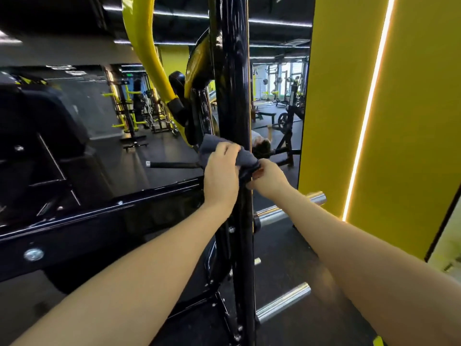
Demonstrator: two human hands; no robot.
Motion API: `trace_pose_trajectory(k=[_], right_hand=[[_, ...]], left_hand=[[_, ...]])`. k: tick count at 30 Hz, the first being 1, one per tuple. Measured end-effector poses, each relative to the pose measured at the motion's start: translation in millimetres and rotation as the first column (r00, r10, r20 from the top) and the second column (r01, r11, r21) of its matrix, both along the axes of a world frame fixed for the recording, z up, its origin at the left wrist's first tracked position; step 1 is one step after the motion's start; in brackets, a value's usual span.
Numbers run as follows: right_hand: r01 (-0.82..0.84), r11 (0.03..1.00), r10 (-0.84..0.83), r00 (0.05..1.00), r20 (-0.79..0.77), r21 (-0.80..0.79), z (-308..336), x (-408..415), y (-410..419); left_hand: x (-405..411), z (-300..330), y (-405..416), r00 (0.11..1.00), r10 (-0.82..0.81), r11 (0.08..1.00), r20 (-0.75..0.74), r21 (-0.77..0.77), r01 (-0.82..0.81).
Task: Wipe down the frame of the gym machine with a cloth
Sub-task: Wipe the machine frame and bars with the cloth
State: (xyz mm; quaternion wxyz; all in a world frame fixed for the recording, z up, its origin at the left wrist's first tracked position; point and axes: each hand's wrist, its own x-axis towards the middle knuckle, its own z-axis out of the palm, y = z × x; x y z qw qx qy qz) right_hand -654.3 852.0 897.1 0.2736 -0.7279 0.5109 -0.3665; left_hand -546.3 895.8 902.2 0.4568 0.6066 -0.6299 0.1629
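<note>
A glossy black upright post (233,78) of the gym machine frame runs top to bottom through the middle of the view. A dark grey cloth (209,148) is wrapped round the post at mid height. My left hand (220,174) grips the cloth from the left side of the post. My right hand (268,178) pinches the cloth's other end on the right side of the post. Both forearms reach in from the bottom of the view.
A black horizontal frame beam (99,226) with a bolt runs left from the post. Chrome plate pegs (282,303) stick out to the right, low down. A yellow curved arm (147,51) hangs above. A yellow wall (411,121) with a light strip stands close on the right, and a mirror lies behind.
</note>
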Motion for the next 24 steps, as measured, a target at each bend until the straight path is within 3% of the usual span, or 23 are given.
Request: trace_pose_trajectory(k=[5,10,13,17,24], right_hand=[[-0.018,0.999,0.017,1.000,0.025,0.030,-20.4,1.4,-7.5],[-0.027,0.997,0.030,0.999,-0.040,0.074,-39.2,1.8,-5.5],[-0.008,0.994,0.020,0.994,-0.108,0.105,-51.5,-1.4,-0.7],[0.029,0.989,0.006,0.973,-0.233,0.146,-67.6,-13.4,8.3],[0.066,0.982,-0.034,0.983,-0.180,0.176,-88.4,-21.6,12.9]], left_hand=[[11.1,-21.8,8.9,0.957,-0.008,0.991,0.291,0.127,-0.030],[10.3,-35.0,11.1,0.948,-0.053,0.969,0.313,0.245,-0.027],[6.2,-52.8,14.4,0.963,-0.108,0.933,0.246,0.358,0.013],[-4.1,-80.1,25.7,0.992,-0.130,0.874,-0.007,0.472,0.118],[14.2,-121.6,42.2,0.928,0.107,0.850,-0.358,0.517,0.101]])
